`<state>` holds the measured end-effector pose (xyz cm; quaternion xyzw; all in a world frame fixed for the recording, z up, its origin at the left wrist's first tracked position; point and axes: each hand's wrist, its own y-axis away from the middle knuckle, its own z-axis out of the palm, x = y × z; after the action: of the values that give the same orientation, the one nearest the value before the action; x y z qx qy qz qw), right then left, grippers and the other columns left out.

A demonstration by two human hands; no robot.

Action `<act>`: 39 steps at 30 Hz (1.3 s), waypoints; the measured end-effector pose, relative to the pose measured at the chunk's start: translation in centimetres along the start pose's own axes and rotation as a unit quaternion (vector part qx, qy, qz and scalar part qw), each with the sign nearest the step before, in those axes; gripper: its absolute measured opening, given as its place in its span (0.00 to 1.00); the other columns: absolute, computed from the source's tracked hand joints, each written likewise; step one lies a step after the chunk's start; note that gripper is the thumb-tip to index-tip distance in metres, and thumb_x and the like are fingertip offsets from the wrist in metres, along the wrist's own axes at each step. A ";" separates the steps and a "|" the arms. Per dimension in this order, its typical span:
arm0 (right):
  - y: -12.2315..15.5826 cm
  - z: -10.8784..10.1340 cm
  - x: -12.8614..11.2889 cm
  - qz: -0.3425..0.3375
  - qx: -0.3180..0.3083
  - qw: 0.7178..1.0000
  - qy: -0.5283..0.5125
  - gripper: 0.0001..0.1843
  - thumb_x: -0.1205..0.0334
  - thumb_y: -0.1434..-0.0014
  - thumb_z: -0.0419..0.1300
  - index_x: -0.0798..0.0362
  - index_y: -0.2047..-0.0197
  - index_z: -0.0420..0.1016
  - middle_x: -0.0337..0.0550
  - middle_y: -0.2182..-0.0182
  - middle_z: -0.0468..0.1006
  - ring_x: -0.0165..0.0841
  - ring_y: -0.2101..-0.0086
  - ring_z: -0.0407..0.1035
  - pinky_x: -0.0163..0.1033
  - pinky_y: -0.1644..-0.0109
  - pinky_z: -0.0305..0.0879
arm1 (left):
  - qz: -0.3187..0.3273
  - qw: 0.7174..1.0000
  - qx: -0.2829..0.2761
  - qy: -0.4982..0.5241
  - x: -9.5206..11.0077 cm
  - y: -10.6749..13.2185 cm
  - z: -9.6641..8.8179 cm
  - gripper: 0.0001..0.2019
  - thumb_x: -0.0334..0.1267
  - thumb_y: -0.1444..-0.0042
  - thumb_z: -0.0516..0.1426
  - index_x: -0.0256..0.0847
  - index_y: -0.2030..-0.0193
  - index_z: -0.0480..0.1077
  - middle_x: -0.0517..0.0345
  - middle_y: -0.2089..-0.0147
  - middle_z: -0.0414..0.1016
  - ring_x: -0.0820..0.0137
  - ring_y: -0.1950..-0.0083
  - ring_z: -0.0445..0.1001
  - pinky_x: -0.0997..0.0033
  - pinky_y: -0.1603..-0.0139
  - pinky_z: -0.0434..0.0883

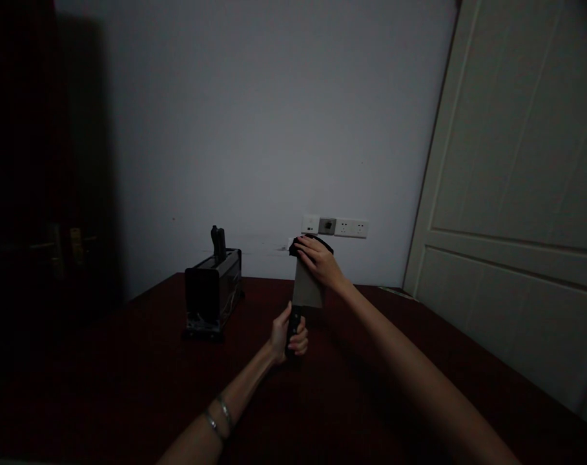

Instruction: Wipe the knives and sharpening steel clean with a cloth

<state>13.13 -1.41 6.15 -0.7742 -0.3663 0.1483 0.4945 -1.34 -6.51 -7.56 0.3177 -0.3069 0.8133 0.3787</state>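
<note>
My left hand (288, 334) is closed round the black handle of a cleaver (307, 290), which it holds upright above a dark red table (128, 387). The broad steel blade points up. My right hand (319, 260) is at the top of the blade, its fingers pressing a dark cloth (298, 245) against the metal. A bracelet sits on my left wrist.
A black knife block (213, 290) with a dark handle sticking out of its top stands on the table to the left. Wall sockets (336, 227) are on the white wall behind. A white door (511, 194) is at the right. The left side is very dark.
</note>
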 end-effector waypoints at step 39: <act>11.4 -1.9 -4.6 -0.062 -0.075 0.995 0.036 0.20 0.68 0.40 0.50 0.55 0.45 0.64 0.50 0.47 0.68 0.37 0.44 0.57 0.52 0.41 0.59 | 0.027 0.998 -0.006 0.054 0.8 0.3 -0.3 0.30 0.58 0.43 0.34 0.37 0.83 0.57 0.67 0.89 0.45 0.80 0.89 0.41 0.78 0.87 0.49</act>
<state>15.91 -8.67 -3.51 -0.7896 -0.4062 0.0615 0.4557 -2.08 -6.17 -7.23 0.2631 -0.2993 0.8371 0.3748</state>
